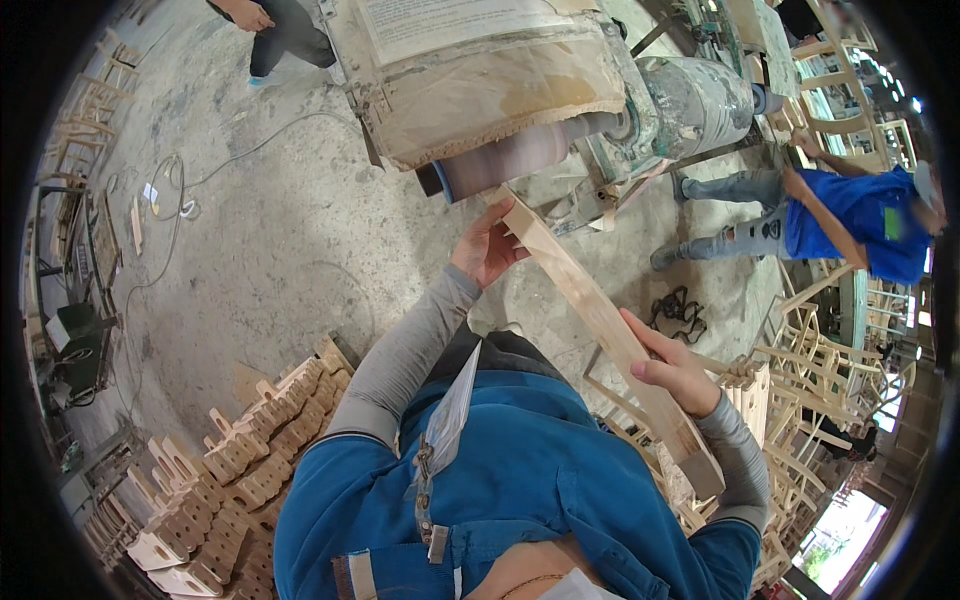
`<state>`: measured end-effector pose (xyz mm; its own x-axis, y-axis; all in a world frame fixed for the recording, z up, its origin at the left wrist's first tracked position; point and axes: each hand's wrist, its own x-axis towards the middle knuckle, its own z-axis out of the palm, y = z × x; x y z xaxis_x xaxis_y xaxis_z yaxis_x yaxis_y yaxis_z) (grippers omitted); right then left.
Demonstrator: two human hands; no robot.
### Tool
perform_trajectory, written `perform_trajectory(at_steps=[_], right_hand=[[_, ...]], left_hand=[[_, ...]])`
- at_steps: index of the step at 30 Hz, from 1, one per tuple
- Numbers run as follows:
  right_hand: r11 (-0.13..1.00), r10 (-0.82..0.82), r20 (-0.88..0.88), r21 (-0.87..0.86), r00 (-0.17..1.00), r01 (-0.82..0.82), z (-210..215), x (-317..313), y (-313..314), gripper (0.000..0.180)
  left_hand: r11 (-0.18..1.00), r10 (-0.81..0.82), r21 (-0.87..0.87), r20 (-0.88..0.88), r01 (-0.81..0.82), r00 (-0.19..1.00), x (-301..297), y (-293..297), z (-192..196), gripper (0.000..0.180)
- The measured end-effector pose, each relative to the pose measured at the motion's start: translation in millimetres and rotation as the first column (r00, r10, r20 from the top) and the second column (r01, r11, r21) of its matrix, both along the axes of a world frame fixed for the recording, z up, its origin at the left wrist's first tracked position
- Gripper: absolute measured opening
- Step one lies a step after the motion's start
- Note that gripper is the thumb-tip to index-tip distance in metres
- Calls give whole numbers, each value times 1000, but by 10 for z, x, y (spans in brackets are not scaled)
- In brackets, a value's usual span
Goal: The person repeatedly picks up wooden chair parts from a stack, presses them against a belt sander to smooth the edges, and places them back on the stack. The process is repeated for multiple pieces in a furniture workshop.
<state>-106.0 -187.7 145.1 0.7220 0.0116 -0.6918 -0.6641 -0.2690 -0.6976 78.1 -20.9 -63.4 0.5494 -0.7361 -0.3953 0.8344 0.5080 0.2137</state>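
A long, pale piece of wood (590,300) slants across the middle, its far end up by a sanding drum (520,160) and its near end beside my right forearm. My left hand (487,245) grips the far end, with fingers around its left side. Farther down the piece, my right hand (675,365) holds it from the right, thumb on top. The far end lies close under the drum; whether the two touch I cannot tell. Above the drum, a worn, dusty machine cover (500,90) hides part of it.
Stacked wooden parts (240,450) rise at my left, and more wooden frames (810,390) stand at my right. A motor (700,105) adjoins the drum. A person in blue (850,220) works at the right; another person's leg (290,40) shows top left. A cable (180,200) crosses the floor.
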Motion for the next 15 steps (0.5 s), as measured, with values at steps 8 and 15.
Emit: perform_trajectory(at_steps=[8, 15], right_hand=[[1000, 9, 3, -12, 1000, -9, 62, -187, 27, 79], [993, -59, -19, 104, 998, 60, 105, -534, -21, 79]], left_hand=[[1000, -17, -12, 56, 18, 998, -127, 11, 164, 44], [997, -60, 48, 36, 58, 998, -426, 33, 265, 48]])
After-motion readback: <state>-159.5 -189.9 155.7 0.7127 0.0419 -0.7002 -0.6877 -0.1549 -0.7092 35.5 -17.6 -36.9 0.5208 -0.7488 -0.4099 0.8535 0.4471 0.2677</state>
